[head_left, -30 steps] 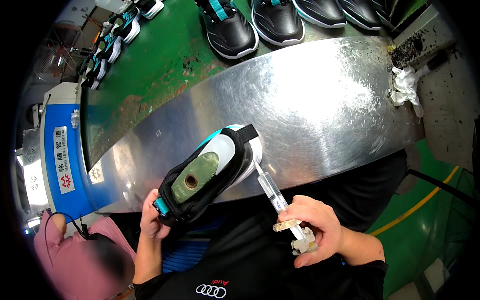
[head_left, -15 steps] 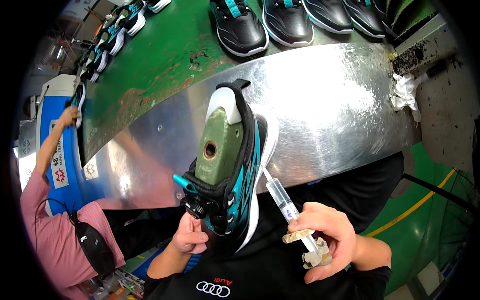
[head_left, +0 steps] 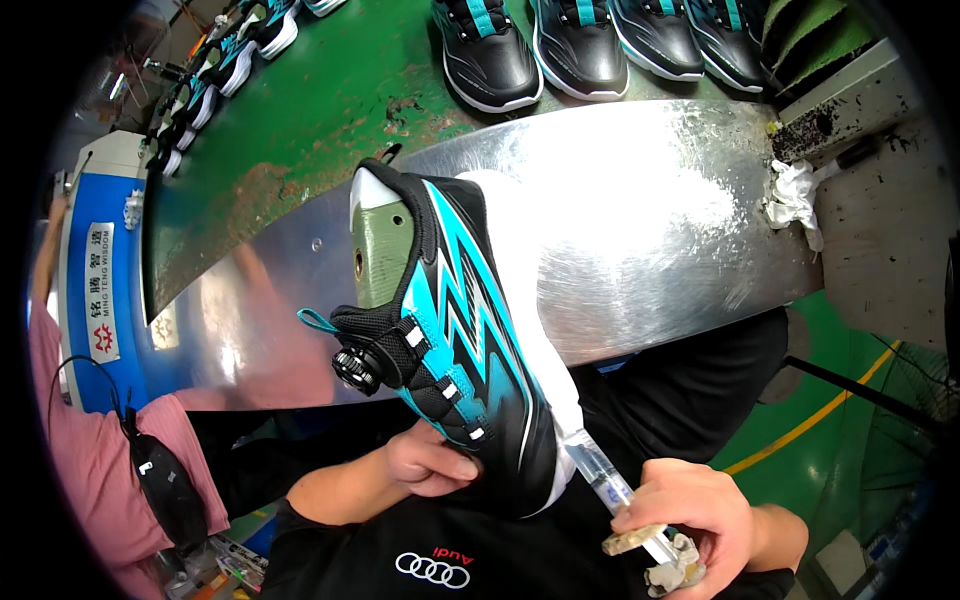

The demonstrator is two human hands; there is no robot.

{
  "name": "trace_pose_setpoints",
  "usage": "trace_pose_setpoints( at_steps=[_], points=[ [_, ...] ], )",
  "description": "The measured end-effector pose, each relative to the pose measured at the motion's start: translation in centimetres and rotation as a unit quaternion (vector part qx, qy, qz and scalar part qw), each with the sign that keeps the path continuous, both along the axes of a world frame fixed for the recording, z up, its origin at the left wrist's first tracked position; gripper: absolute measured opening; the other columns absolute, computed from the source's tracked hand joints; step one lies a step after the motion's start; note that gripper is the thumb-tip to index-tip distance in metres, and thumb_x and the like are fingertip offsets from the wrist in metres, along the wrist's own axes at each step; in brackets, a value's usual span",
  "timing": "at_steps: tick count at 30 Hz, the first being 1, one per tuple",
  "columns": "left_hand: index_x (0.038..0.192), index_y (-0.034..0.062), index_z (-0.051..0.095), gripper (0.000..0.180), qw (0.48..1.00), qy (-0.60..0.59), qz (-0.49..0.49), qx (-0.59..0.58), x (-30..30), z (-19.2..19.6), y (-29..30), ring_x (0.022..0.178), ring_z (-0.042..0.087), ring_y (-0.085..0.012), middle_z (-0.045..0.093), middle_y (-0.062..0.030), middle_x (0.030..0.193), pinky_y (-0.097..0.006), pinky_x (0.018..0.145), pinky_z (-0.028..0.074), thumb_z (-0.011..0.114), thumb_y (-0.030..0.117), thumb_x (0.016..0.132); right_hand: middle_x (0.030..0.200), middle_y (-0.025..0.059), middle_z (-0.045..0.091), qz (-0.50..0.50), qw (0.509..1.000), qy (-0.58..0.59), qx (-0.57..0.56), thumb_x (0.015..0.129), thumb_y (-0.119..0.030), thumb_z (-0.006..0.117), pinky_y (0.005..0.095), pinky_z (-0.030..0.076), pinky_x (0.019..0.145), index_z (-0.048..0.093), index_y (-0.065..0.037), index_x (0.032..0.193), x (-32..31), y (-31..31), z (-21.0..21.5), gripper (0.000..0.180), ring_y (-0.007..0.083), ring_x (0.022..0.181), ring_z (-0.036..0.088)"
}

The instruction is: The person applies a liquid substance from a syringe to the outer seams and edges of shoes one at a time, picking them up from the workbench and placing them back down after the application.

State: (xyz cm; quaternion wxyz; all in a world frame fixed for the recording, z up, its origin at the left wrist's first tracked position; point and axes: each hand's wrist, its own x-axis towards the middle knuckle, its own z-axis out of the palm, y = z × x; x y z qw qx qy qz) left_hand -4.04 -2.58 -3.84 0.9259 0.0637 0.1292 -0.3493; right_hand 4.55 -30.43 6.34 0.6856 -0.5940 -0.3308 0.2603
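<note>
Left hand grips the black and teal shoe at its toe end, thumb on the near side, other fingers mostly hidden; right hand is closed round the syringe, fingers at the yellowed flange; crumpled wrapping sits at the plunger end, thumb placement there cannot be told; shoe sits between the two grips, sole edge turned to the right hand, heel up and away from the left.

Syringe nozzle meets the white sole toward the toe; whether it truly touches cannot be told, white on white; best handling, as judged: hold the toe firm with the left, let the shoe turn rather than the syringe, keep the nozzle at a low slant along the line between upper and sole, press evenly; a slip inward likely marks the teal side.

Edges: the metal sheet lies beyond both grips, its near rim running behind the shoe, so the toe half hangs out over the lap; dial and pull loop stick out up-left of the left grip, likely to snag first; green last fills the collar; best swing room, judged, is up-right of the left grip, over the sheet; row of shoes stands past the heel, white tissue well up-right of the right grip; co-worker in pink is well off to the left.
</note>
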Motion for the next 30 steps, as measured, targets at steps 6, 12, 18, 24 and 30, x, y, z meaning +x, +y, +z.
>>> trace_pose_setpoints(
  at_steps=[6,12,18,24,30],
  points=[
    [0.121,-0.0026,0.052,0.043,0.994,0.041,-0.106,0.003,2.0,-0.7,-2.4,0.111,0.055,-0.0268,0.059,-0.0157,0.117,-0.039,0.100,0.039,0.054,-0.010,0.079,0.087,0.0156,0.063,-0.006,0.999,-0.021,-0.046,0.064,-0.055,0.074,0.0358,0.037,0.056,0.065,0.004,0.090,-1.1,-2.4,2.3,0.065,0.0282,0.064,0.055],
    [0.119,0.0002,0.054,0.037,0.991,-0.047,-0.122,-0.004,4.2,-1.6,-5.0,0.111,0.055,-0.0246,0.058,-0.0133,0.118,-0.039,0.100,0.041,0.059,-0.003,0.083,0.084,0.0119,0.065,-0.033,0.996,-0.036,-0.071,0.062,-0.053,0.076,0.0351,0.036,0.058,0.066,0.001,0.089,-2.4,-4.0,3.9,0.062,0.0246,0.068,0.059],
    [0.117,0.0025,0.056,0.036,0.992,-0.053,-0.112,0.021,5.9,-2.1,-6.8,0.110,0.056,-0.0231,0.059,-0.0119,0.117,-0.037,0.097,0.045,0.061,-0.002,0.083,0.084,0.0108,0.066,-0.051,0.989,-0.096,-0.100,0.061,-0.050,0.078,0.0342,0.035,0.058,0.066,0.001,0.090,-2.9,-4.9,4.6,0.059,0.0242,0.069,0.059],
    [0.113,0.0038,0.058,0.030,0.995,-0.060,-0.073,-0.044,7.5,-1.0,-8.1,0.106,0.059,-0.0196,0.062,-0.0084,0.111,-0.031,0.093,0.048,0.061,-0.003,0.083,0.082,0.0097,0.066,-0.093,0.976,-0.168,-0.106,0.062,-0.047,0.080,0.0343,0.035,0.055,0.065,0.002,0.094,-3.6,-4.9,4.2,0.060,0.0245,0.067,0.060],
    [0.109,0.0057,0.061,0.028,0.996,-0.042,-0.072,-0.029,8.1,-1.3,-8.6,0.102,0.059,-0.0174,0.063,-0.0065,0.108,-0.029,0.092,0.048,0.061,-0.002,0.083,0.084,0.0083,0.067,-0.096,0.953,-0.251,-0.137,0.064,-0.045,0.079,0.0331,0.037,0.054,0.060,0.002,0.104,-3.6,-4.1,3.8,0.064,0.0226,0.068,0.062]
  ],
)
